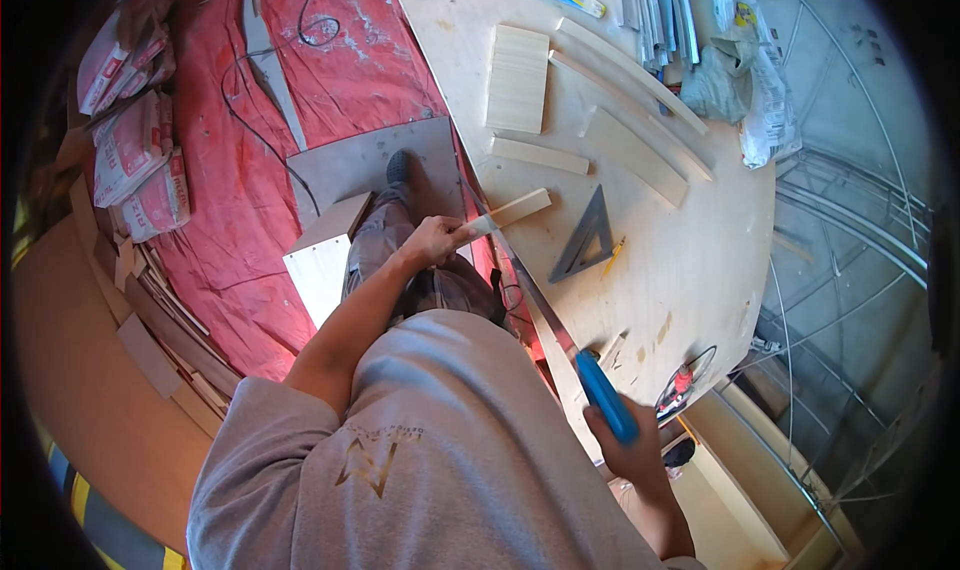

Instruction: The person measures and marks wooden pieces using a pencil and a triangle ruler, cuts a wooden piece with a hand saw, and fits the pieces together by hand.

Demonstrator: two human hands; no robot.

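My right hand [632,444] is wrapped round the blue handle of a handsaw [604,398] at the lower right. The saw's long, narrow blade slants up and left to a short wooden strip [522,208]; whether its teeth are in the wood is too small to tell. My left hand [437,241] grips the strip's near end, and its other end lies over the table edge. A dark triangular set square [583,238] rests to the right of the strip, with a yellow pencil [614,257] beside it.
On the wooden tabletop [700,280] lie a flat board [517,78] and several cut strips [640,155]. A red-tipped tool [682,378] sits at its right edge, near plastic bags [768,120]. Red sheeting [220,260], a cable and stacked sacks [132,160] cover the left floor.
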